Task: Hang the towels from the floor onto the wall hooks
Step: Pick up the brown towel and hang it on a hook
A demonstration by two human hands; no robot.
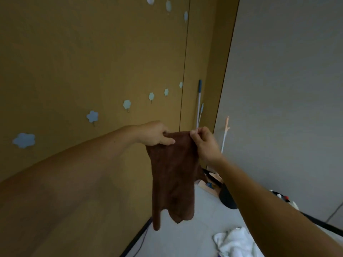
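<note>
Hands (157,134) (203,143) pinch limp, fuzzy brown towel (173,180) by flower-shaped hooks (92,116).

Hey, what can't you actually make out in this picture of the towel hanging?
Head view only.
brown towel: top edge hidden under the left hand and right hand.
white towel: cut by the bottom edge, partly behind the right forearm.
far wall hooks: prongs too small.
dark floor object: blurred, partly hidden.
</note>
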